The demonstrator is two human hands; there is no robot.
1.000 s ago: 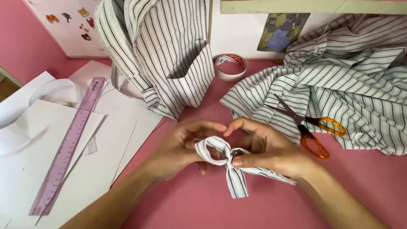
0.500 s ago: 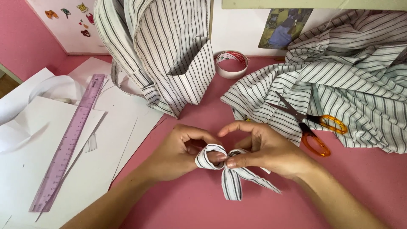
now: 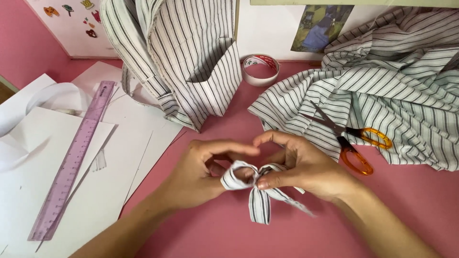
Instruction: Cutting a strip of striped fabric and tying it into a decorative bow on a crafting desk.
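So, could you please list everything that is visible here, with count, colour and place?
striped fabric bow: one, white with dark stripes, centre, held by both hands
striped garment: one, white and grey, top centre
striped cloth: one pile, white and grey, right
scissors: one, orange handles, on the cloth's edge
tape roll: one, white, top centre
ruler: one, clear purple, left, on the paper
paper sheets: several, white, left
table: one, pink
left hand: fingers inside the bow's left loop
right hand: fingers pinching the knot

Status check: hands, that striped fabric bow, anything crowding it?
Left hand and right hand both pinching striped fabric bow. Bow half-formed, tails hanging. Scissors lie right, apart.
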